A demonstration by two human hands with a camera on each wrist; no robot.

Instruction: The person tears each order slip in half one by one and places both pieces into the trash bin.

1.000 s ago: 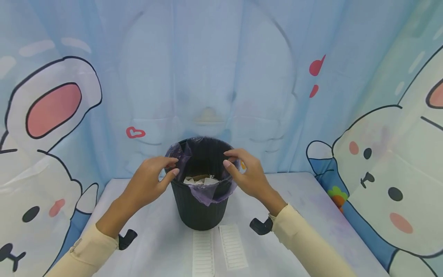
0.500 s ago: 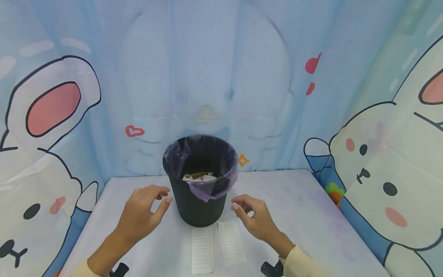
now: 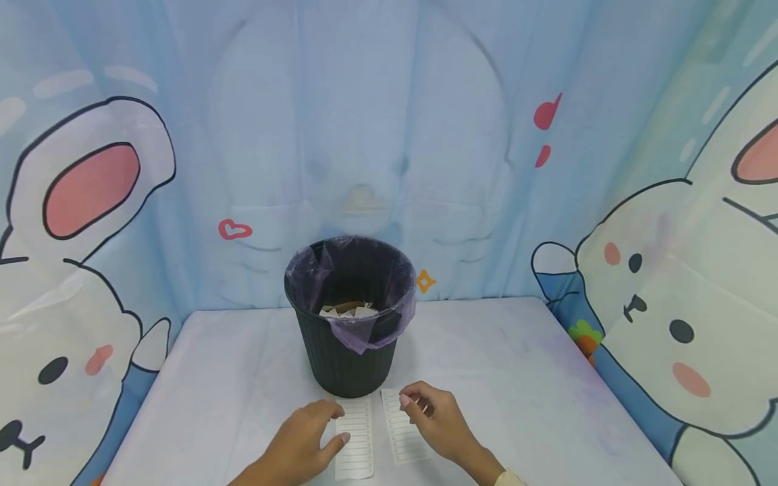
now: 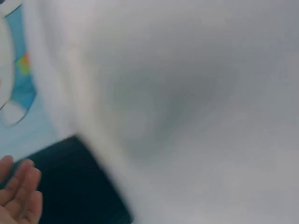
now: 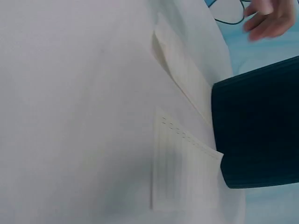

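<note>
Two white printed paper strips with ruled lines lie on the table in front of a black trash bin (image 3: 349, 361). My left hand (image 3: 304, 442) is at the left strip (image 3: 355, 449), its thumb and fingers spread apart over its left edge. Above the right strip (image 3: 398, 435) hovers my right hand (image 3: 444, 422), fingers loosely bent with nothing visible in them. Whether either hand touches paper cannot be told. In the right wrist view, one strip (image 5: 182, 70) has a raised edge and the other (image 5: 184, 168) shows small dashes along its edge.
A purple plastic liner (image 3: 365, 334) folds over the bin's rim. Crumpled pale scraps (image 3: 346, 310) lie inside it. White cloth covers the table (image 3: 516, 398), and a blue curtain (image 3: 365, 121) with cartoon rabbits hangs behind and at both sides.
Both hands have moved away from the bin's rim, down and toward the person, to the paper strips. The bin and strips stay in place.
</note>
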